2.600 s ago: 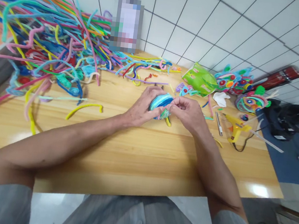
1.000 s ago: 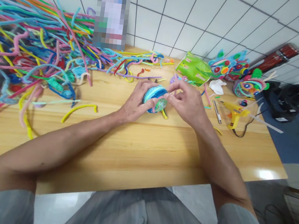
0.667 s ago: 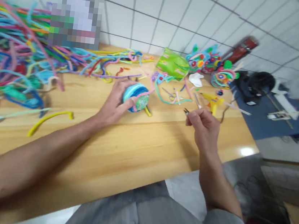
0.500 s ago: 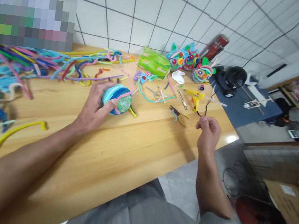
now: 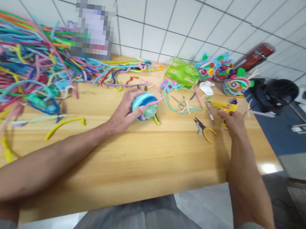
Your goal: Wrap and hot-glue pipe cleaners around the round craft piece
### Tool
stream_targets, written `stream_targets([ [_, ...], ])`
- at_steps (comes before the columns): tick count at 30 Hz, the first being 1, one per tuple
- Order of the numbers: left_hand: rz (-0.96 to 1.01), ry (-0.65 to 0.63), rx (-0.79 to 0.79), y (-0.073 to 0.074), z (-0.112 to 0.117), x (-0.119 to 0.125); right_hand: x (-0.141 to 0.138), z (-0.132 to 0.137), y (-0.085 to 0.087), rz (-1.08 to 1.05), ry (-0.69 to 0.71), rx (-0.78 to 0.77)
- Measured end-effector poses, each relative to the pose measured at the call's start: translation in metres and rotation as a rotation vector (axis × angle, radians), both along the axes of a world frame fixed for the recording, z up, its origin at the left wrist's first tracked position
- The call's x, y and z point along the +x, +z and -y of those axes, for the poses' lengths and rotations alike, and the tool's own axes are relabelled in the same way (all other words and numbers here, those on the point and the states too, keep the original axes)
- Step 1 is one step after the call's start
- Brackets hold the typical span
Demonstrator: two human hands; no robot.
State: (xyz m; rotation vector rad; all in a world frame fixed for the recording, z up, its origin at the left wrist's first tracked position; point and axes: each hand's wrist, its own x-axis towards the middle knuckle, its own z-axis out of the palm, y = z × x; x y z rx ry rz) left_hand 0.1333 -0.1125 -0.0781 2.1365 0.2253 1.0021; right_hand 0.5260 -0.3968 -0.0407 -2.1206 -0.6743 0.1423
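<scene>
My left hand grips a round coil of blue and teal pipe cleaners that rests on the wooden table. My right hand has reached out to the yellow glue gun near the table's right edge and closes around its handle. Small pliers with yellow handles lie between the two hands.
A big heap of coloured pipe cleaners covers the table's left and back. Scissors, a green packet, a white tissue and finished pipe-cleaner pieces lie at the back right. A black fan stands beyond the edge.
My right hand let go of the coil, swung off to the right past the pliers and landed on the glue gun. My left hand stayed on the coil. The view swung about.
</scene>
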Motion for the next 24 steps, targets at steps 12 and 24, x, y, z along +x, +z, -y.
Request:
stream_targets([
  [12, -0.024, -0.02, 0.021, 0.003, 0.002, -0.001, -0.159, -0.07, 0.07, -0.431, 0.678, -0.023],
  [24, -0.004, -0.024, -0.008, 0.001, 0.002, 0.0, -0.171, -0.098, 0.047, -0.428, 0.756, 0.038],
])
